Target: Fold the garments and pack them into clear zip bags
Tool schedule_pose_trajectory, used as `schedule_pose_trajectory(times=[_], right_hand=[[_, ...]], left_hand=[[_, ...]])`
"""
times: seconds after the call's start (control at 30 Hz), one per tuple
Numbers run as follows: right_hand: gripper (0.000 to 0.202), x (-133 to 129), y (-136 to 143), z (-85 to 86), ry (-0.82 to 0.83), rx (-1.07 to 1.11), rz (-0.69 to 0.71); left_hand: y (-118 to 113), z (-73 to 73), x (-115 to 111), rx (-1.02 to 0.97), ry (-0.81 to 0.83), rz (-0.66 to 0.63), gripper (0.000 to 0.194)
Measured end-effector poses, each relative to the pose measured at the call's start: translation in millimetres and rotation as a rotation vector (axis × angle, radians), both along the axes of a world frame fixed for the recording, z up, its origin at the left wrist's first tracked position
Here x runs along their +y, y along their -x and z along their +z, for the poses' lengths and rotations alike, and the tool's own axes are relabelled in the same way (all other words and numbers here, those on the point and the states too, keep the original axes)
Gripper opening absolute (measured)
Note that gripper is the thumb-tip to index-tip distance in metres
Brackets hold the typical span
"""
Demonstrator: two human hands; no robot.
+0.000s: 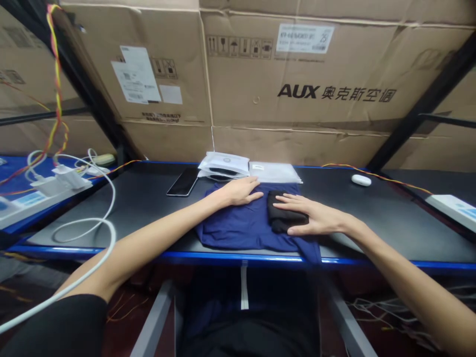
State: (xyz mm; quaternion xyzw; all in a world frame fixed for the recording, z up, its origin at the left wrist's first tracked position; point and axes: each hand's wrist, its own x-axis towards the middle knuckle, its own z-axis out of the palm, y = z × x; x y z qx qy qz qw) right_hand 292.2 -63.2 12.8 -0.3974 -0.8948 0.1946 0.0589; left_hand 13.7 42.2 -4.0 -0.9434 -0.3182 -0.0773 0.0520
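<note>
A dark blue cloth garment (238, 225) lies spread on the black table top, one corner hanging over the front edge. On its upper part rests my left hand (242, 192), flat with the fingers stretched to the right. A small folded black cloth (279, 214) sits on the right side of the blue garment. My right hand (310, 214) lies over the black cloth with fingers spread, pressing or touching it from the right. Behind the garment are a stack of white plastic packets (225, 162) and one flat, whitish translucent bag (274, 172).
A phone (183, 182) lies left of the packets. A white oval case (361, 180) is at the back right. White cable (111, 218) loops across the left side beside a power strip (44, 196); another strip (451, 210) is at right. Large cartons (245, 94) stand behind.
</note>
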Motion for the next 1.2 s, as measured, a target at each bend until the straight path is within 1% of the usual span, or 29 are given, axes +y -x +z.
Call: schedule_pose_trajectory(times=[0.13, 0.23, 0.37, 0.43, 0.5, 0.6, 0.7, 0.8, 0.87, 1.0, 1.1, 1.2], right_hand=[[0.082, 0, 0, -1.1, 0.005, 0.006, -0.002], [0.083, 0, 0, -0.2, 0.008, 0.014, 0.001], [0.088, 1, 2, 2.7, 0.013, 0.017, 0.012], [0.082, 2, 2, 2.6, -0.003, 0.029, 0.012], [0.072, 2, 2, 0.8, -0.035, 0.047, 0.014], [0.062, 3, 3, -3.3, -0.105, 0.079, 0.012], [0.06, 2, 4, -5.4, -0.153, 0.084, 0.018], [0.06, 1, 4, -5.0, -0.136, 0.083, 0.021], [0.06, 2, 3, -5.1, -0.12, 0.096, 0.013], [0.052, 6, 1, -9.8, -0.142, 0.132, -0.003], [0.049, 7, 2, -13.5, -0.191, 0.183, -0.03], [0.046, 4, 3, -11.8, -0.216, 0.241, -0.074]], left_hand=[[-2, -1.2, 2, -0.03, -0.006, -0.011, 0.058], [-3, -1.5, 3, -0.103, -0.037, -0.035, 0.053], [-3, 2.2, 3, -0.225, -0.151, -0.152, 0.041], [0, 4.6, 0, -0.252, -0.206, -0.217, 0.038], [5, 5.7, -7, -0.249, -0.239, -0.269, 0.038], [17, 4.3, -24, -0.192, -0.259, -0.298, 0.038], [30, 2.4, -44, -0.123, -0.275, -0.241, 0.039], [40, 2.5, -58, -0.067, -0.266, -0.132, 0.036], [42, 2.2, -63, -0.049, -0.234, -0.066, 0.032], [39, -0.7, -63, -0.091, -0.162, 0.03, 0.037], [33, -1.7, -60, -0.127, -0.17, 0.104, 0.042], [29, -0.9, -58, -0.124, -0.191, 0.151, 0.043]])
